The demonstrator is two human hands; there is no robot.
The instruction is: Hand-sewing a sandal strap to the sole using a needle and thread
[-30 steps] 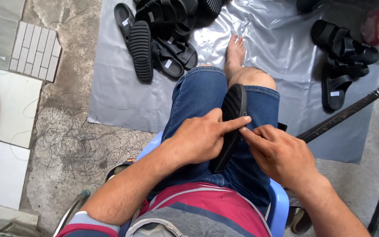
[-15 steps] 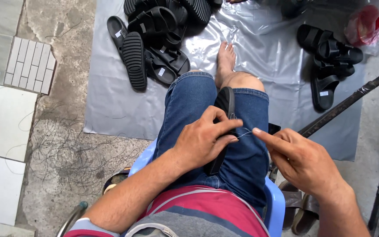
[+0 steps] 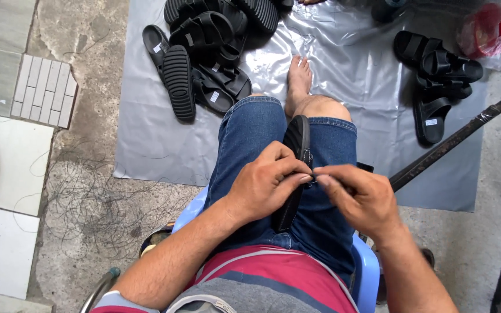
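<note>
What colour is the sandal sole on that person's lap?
Black. The sandal sole lies edge-up between the thighs in the head view, gripped by the left hand.

Soft daylight, sheet glare, sharp focus

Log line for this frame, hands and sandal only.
left hand: grips black sandal on lap | right hand: fingertips pinch at sandal edge | sandal: on edge between thighs | blue stool: under person
</note>
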